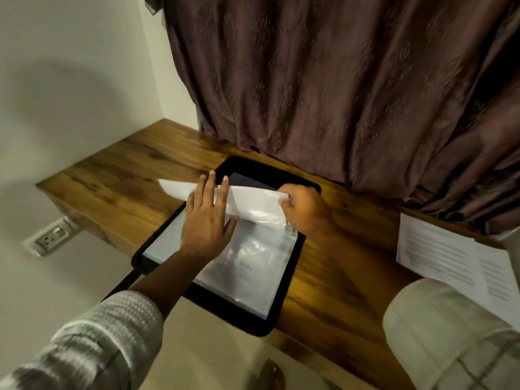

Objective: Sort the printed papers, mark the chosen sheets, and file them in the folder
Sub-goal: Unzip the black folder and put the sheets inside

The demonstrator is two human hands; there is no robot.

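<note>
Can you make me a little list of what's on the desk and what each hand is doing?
desk: wooden, in front of a brown curtain
folder: black, lying open on the desk, shiny clear sleeves inside
white sheet: lifted and curved over the folder
left hand: fingers straight, laid against the white sheet
right hand: pinches the sheet's right edge
printed papers: on the desk to the right, apart from the folder
wall socket: below the desk's left end

A clear plastic sleeve (pixel 253 202) of the open black folder (pixel 233 319) is pinched by the right hand (pixel 306 211). The left hand (pixel 208 220) is laid flat on it. White printed sheets (pixel 439 254) are seen at right.
</note>
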